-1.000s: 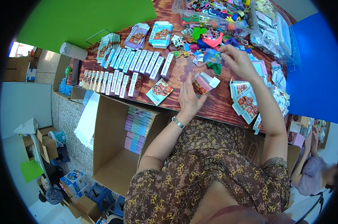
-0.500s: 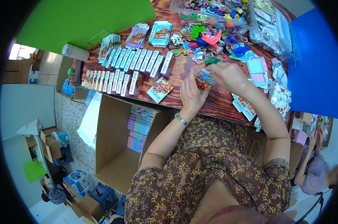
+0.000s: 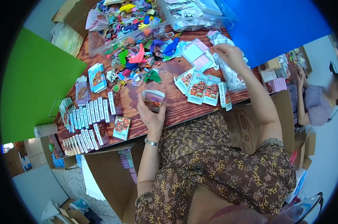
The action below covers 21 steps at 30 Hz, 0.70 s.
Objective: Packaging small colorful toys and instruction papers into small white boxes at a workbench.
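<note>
My left hand (image 3: 153, 116) grips a small printed carton (image 3: 154, 98) at the table's near edge. The carton stands upright with its top end open toward me, and lilac shows inside. My right hand (image 3: 231, 58) is off to the far right, over clear packets (image 3: 230, 76). Its fingers are bent together, and whatever they may pinch is too small to make out. Between the hands lie flat printed cartons (image 3: 202, 89) in a fan. Beyond them are pale blue and lilac cards (image 3: 197, 54). A single closed carton (image 3: 122, 127) lies left of my left hand.
Rows of filled cartons (image 3: 96, 112) stand at the left. Small colourful toys (image 3: 139, 56) spill from a clear bin (image 3: 98, 44); another clear bin (image 3: 180, 24) holds packets. Green and blue panels flank the table. A large cardboard box (image 3: 113, 175) stands below. Another person sits at the right.
The view has swung to the right. My right hand has left the carton and moved right to the packets. The left hand still holds the carton, its open end now plainly visible.
</note>
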Available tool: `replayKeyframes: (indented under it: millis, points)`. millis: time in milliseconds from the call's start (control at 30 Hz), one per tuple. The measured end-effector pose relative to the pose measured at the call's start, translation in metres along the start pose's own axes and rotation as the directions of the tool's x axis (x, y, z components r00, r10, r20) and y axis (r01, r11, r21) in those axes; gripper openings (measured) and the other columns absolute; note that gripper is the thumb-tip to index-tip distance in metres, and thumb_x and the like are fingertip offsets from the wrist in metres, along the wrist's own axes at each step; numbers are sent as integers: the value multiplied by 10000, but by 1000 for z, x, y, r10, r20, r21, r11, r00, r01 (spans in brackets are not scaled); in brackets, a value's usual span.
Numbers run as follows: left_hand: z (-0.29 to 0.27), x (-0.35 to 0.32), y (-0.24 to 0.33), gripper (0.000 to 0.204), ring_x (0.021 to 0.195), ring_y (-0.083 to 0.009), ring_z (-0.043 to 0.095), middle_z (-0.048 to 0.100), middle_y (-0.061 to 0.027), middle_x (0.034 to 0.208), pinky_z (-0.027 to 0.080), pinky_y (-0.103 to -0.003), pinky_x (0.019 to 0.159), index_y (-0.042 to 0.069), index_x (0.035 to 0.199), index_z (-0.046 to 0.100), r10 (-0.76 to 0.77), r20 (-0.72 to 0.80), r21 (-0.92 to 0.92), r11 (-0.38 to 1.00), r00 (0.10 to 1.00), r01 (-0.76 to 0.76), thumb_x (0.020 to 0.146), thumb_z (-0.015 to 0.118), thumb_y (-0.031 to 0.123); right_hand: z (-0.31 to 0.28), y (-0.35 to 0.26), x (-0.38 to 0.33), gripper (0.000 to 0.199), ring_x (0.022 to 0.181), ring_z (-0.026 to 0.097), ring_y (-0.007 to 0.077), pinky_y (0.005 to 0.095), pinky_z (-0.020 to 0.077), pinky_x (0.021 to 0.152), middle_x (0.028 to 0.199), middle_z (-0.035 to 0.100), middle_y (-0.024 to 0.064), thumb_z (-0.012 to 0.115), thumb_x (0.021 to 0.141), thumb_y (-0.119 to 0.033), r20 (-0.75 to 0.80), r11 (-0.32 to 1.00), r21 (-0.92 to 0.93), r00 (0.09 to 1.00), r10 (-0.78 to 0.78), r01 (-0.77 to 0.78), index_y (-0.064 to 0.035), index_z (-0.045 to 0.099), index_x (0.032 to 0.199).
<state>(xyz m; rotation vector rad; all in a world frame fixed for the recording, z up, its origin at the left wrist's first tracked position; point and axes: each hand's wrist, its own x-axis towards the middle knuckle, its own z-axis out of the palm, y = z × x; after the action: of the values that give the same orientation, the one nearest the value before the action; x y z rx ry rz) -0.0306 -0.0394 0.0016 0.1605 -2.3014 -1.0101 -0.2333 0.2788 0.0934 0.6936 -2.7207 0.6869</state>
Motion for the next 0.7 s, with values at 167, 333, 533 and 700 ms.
replayKeyframes:
  millis: [167,333,533,700]
  points:
    - [6,0,5,989,1209,-444,536,505,-282,1368,461,-494,1010,-55,1509,301,28,27,-13,1000,999,-28,741,891,144,-12,97,-39,248,805,727,295,425,561,723,894,752,108,751,866,-295,83,934,-37,930,357,-355,-92,742,1009]
    - [6,-7,2,969,1210,-438,538,517,-272,1352,468,-490,1002,-47,1500,311,12,68,15,1000,998,-13,745,886,145,26,67,-30,360,1013,677,350,483,543,851,1063,690,173,760,843,-414,62,827,-335,865,498,-452,-113,730,1039]
    - [9,-4,5,966,1206,-433,540,522,-264,1345,466,-488,1002,-37,1501,315,18,86,7,1000,996,-19,744,886,143,39,87,-33,337,930,686,343,486,539,794,959,710,150,744,863,-408,41,807,-276,833,552,-522,-102,700,999]
    - [8,-3,3,968,1195,-427,545,526,-262,1339,468,-485,997,-37,1502,317,44,95,16,999,995,-45,741,888,141,25,85,-36,279,897,708,341,482,547,765,916,734,144,691,922,-365,81,841,-317,872,483,-437,-150,710,1099]
